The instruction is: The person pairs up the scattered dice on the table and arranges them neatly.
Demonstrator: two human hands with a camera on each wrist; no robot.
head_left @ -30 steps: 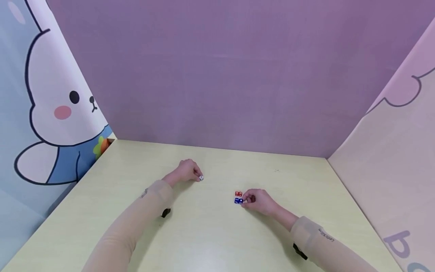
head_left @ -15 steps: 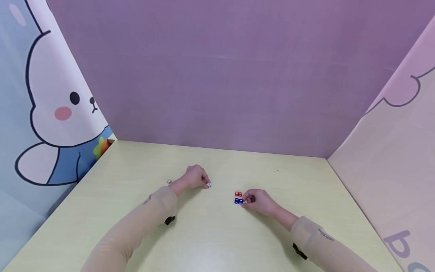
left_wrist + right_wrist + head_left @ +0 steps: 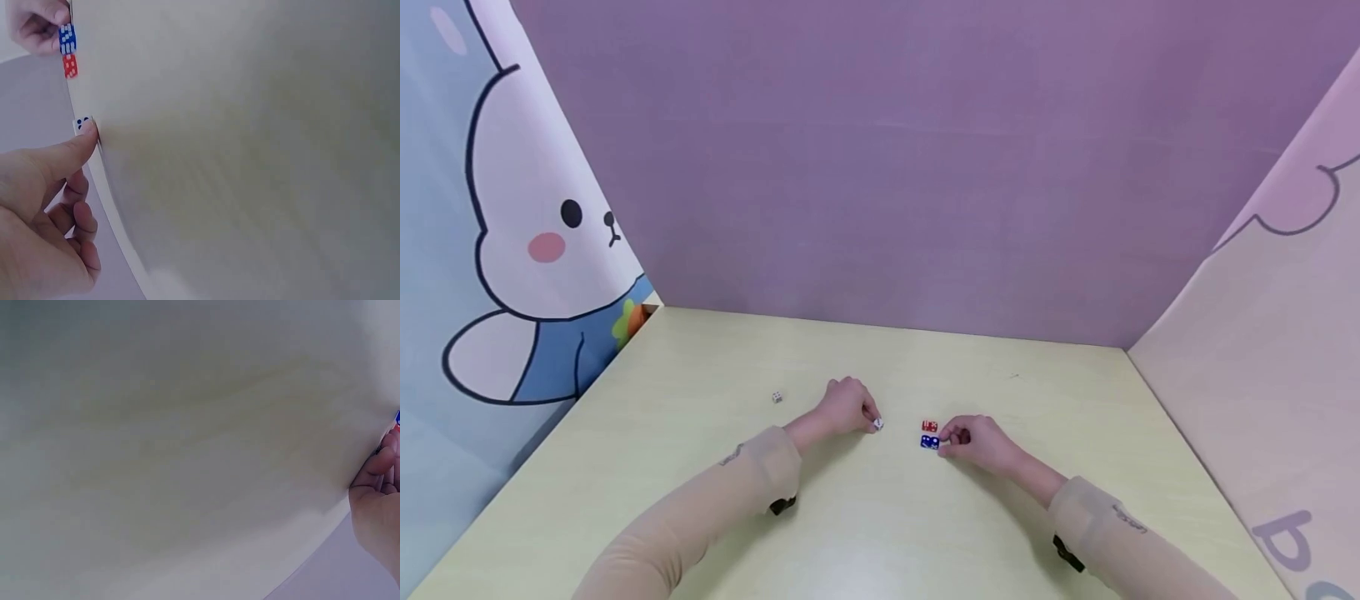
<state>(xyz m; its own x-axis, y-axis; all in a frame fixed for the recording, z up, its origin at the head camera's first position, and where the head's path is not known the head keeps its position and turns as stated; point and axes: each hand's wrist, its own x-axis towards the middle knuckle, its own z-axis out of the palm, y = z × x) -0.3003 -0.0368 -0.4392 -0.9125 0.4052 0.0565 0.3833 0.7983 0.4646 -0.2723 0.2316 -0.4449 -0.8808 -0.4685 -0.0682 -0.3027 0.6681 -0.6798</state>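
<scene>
My left hand (image 3: 848, 407) pinches a white die (image 3: 878, 424) between thumb and fingers. In the left wrist view the thumb covers part of that white die (image 3: 80, 123), and the other fingers curl below. Two red dice (image 3: 929, 426) lie side by side, just beyond two blue dice (image 3: 929, 442). The thumb and curled fingers of my right hand (image 3: 979, 442) hold the right end of the blue pair. In the right wrist view my right hand (image 3: 378, 500) is cut off by the edge, with only a sliver of blue die (image 3: 398, 417) showing.
Another white die (image 3: 777, 397) lies on the pale wooden table (image 3: 850, 517), left of my left hand. A purple panel (image 3: 880, 183) stands along the back edge. Printed cloth walls (image 3: 1292, 333) enclose the sides.
My left hand has moved right and nearer with its white die, closer to the coloured dice. The other white die has come into view behind it. My right hand has stayed at the blue dice.
</scene>
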